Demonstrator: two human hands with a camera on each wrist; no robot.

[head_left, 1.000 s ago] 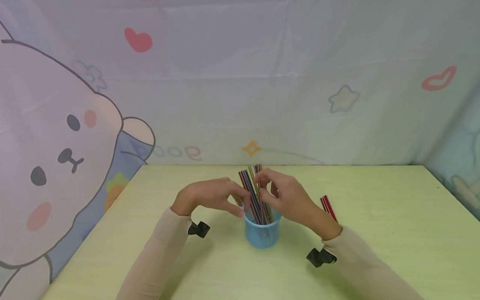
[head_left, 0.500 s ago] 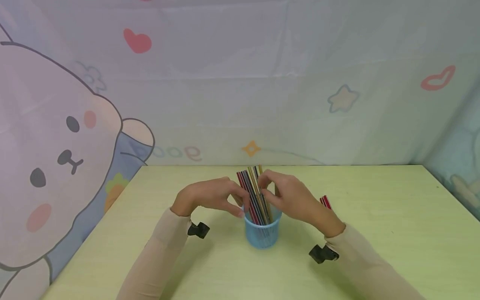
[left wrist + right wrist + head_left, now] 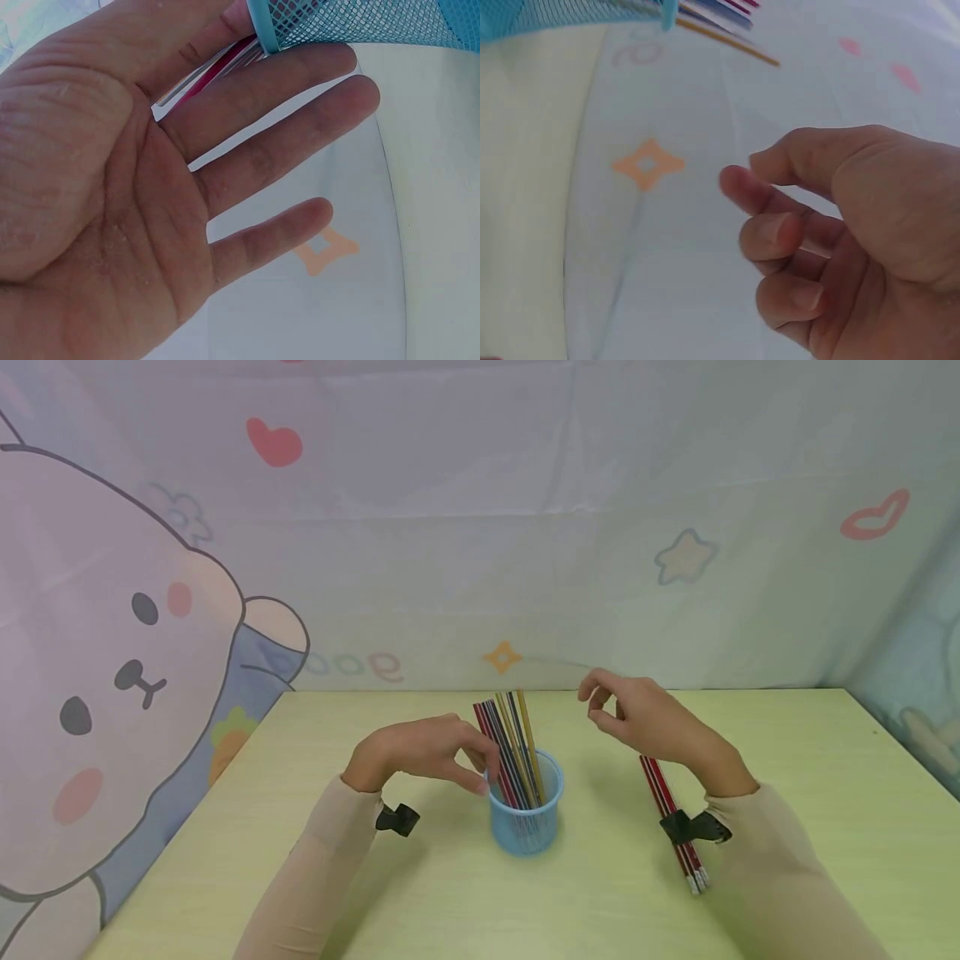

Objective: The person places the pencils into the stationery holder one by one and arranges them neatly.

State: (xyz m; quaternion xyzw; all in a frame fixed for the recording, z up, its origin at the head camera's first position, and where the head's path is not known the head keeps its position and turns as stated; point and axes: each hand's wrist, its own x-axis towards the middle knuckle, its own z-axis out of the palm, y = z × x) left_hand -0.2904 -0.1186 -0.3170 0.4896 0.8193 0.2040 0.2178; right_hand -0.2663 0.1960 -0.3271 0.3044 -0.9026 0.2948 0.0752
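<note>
A blue mesh cup (image 3: 525, 833) stands on the table with several thin pencils (image 3: 504, 747) leaning in it, dark red, dark, silvery and yellow. At its left rim, my left hand (image 3: 423, 747) holds on with thumb and index finger; the left wrist view shows the other fingers of that hand (image 3: 172, 180) extended beside the rim (image 3: 262, 26). My right hand (image 3: 652, 718) is raised to the right of the cup, empty and loosely curled. In the right wrist view a yellow pencil (image 3: 731, 43) sticks out of the cup, away from this hand (image 3: 870, 240).
Several dark red pencils with pale ends (image 3: 660, 789) lie together on the table (image 3: 795, 752), partly beneath my right wrist. Behind the table's far edge hangs a pale printed cloth (image 3: 465, 560). A small black device (image 3: 397, 819) is on each wrist.
My right hand has let go at the pencils in the cup and moved up and to the right. More of the red pencils on the table shows. My left hand stays at the rim.
</note>
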